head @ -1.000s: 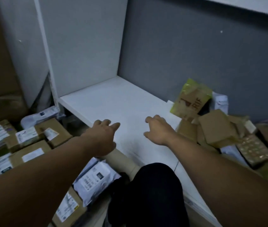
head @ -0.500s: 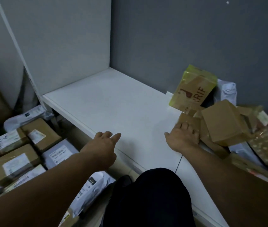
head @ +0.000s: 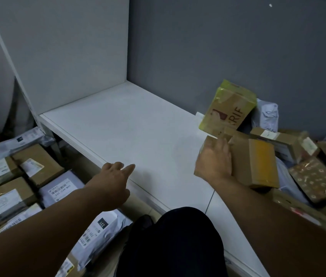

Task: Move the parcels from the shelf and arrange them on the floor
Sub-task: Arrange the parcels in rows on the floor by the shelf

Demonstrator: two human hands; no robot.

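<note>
The brown cardboard box with yellow tape is at the right part of the white shelf, against a pile of parcels; the right hand grips its left end; the left hand hovers open over the shelf's front edge.

White shelf, grey wall, yellow-green packet, brown box, gold-patterned brown parcel.
</note>
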